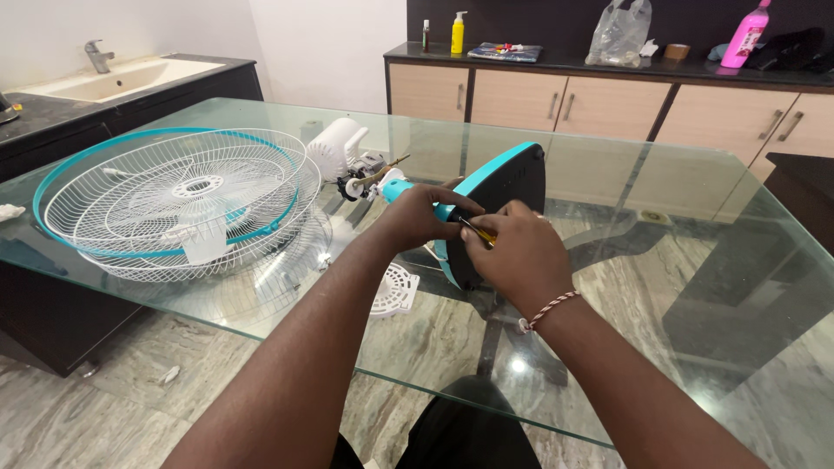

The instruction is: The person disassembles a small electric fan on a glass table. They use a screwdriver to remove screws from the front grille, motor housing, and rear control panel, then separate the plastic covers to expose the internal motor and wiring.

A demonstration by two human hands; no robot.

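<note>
Glass tabletop (608, 287), fan base (499, 208) upright, left hand (417, 217) gripping its stem, right hand (517, 256) fingers pinching screwdriver (478, 232), grille (174, 200) left.

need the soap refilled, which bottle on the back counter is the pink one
The pink bottle at the counter's far right, beside the clear plastic bag. The yellow bottle and a small dark one stand at the left.
</note>
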